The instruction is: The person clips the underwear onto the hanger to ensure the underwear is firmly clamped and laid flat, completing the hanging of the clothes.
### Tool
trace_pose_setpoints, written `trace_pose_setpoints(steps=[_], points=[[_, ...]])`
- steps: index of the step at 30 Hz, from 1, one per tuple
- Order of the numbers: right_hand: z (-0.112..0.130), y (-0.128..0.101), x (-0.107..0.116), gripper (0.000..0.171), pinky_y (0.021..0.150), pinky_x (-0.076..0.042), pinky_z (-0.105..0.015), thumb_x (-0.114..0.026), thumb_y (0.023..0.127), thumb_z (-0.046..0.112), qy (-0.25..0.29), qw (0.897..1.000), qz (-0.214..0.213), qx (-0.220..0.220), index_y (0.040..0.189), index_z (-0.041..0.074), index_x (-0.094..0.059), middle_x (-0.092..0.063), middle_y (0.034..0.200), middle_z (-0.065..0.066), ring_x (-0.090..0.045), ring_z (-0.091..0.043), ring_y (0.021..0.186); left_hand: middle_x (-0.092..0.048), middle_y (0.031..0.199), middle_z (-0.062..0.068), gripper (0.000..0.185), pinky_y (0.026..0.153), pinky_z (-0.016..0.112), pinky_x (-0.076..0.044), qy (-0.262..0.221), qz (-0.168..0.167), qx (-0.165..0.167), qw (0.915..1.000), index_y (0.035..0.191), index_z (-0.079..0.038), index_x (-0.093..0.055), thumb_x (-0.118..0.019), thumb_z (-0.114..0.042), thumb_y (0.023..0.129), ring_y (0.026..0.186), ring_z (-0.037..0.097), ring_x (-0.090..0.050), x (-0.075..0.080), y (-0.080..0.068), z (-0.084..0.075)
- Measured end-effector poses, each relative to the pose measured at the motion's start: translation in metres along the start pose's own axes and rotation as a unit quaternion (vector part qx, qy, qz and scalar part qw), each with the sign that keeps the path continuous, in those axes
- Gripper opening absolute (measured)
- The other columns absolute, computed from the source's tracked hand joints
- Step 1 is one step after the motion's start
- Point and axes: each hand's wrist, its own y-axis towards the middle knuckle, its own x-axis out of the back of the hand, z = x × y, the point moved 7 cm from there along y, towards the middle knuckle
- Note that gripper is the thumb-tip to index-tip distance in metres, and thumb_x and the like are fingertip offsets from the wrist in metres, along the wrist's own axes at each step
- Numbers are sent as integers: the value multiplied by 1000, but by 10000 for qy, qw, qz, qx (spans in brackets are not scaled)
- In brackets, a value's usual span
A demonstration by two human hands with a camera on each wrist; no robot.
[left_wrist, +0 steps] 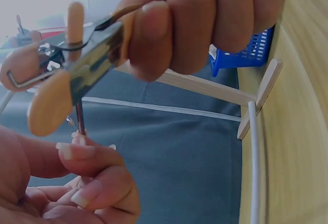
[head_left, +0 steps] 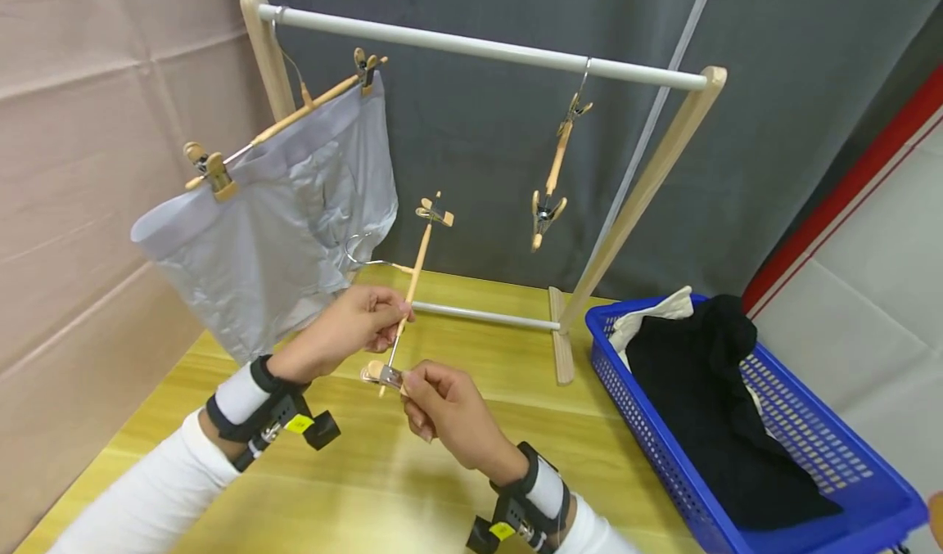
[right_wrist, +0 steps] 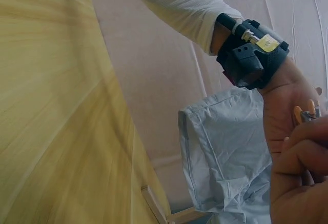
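My left hand point(head_left: 361, 325) grips a clip hanger point(head_left: 418, 263) by its wooden bar, above the table. My right hand point(head_left: 457, 415) pinches the wooden clip point(head_left: 383, 374) at the hanger's near end. This clip point(left_wrist: 95, 70) looks large in the left wrist view, with the right hand's fingers curled at its jaw end. A second clip point(head_left: 435, 212) sits at the far end of the bar, and the metal hook points left. Nothing hangs from this hanger. In the right wrist view, the right hand point(right_wrist: 302, 183) hides most of the clip.
Light grey shorts point(head_left: 280, 227) hang by two clips from a hanger on the rack's white rail point(head_left: 471, 44), at left. Another clip hanger point(head_left: 557, 161) hangs bare at right. A blue basket point(head_left: 641, 439) with black and white cloth stands on the table point(head_left: 412, 488) at right.
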Motion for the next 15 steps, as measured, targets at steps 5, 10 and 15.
trace_pose_setpoints(steps=[5, 10, 15], points=[[-13, -3, 2, 37, 45, -34, -21, -48, 102, 21, -6, 9988, 80, -493, 90, -14, -48, -43, 65, -4, -39, -9, 49, -47, 64, 5, 21, 50, 20, -35, -97, 41, 100, 9999, 88, 7, -57, -48, -7, 100, 54, 10, -44, -2, -2, 20], [-30, -9, 4, 42, 46, -36, -22, -51, 101, 24, -37, 9929, 265, -1159, 92, -17, -48, -46, 64, -2, -43, -10, 50, -47, 64, 4, 22, 49, 20, -34, -298, 292, 146, 9990, 88, 5, -57, -45, -8, 101, 53, 10, -43, -8, -5, 42], [-44, -16, 4, 38, 48, -36, -24, -55, 98, 20, -125, 9845, 428, -1699, 92, -17, -52, -49, 63, -1, -46, -10, 50, -48, 64, 4, 22, 48, 20, -36, -375, 439, 225, 9981, 89, 6, -57, -44, -8, 101, 52, 11, -44, -13, -15, 64]])
